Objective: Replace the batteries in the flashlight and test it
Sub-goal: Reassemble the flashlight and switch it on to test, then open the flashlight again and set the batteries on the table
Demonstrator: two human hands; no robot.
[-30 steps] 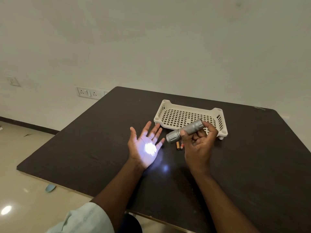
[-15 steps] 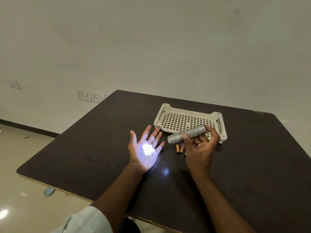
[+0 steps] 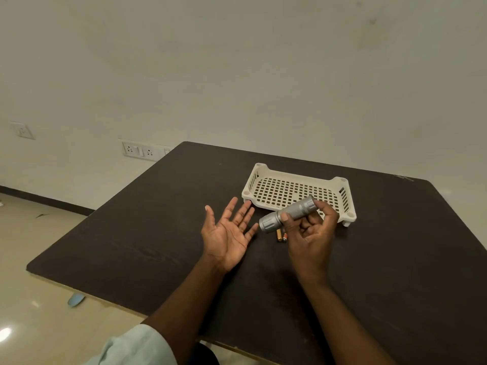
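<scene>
Gone since half a second back: the bright spot of light on the left palm; no glow shows on the skin or the table now. Otherwise I see both hands much where they were.

Far left, wall sockets [image 3: 139, 150] sit behind the table's corner. Dark table [image 3: 137, 233] fills the middle.

Left hand [image 3: 228, 234] held palm up above the table, fingers straight and spread, holding nothing.

Just right of its fingertips, the grey flashlight [image 3: 287, 214], lying near level, head end pointed at the left hand. Two batteries [image 3: 281, 236] lie on the table directly under it, side by side.

Right hand [image 3: 311, 233] grips the flashlight's barrel, thumb over the body, fingers curled round the tail.

Behind it, white perforated tray [image 3: 263, 185] rests on the table.
</scene>
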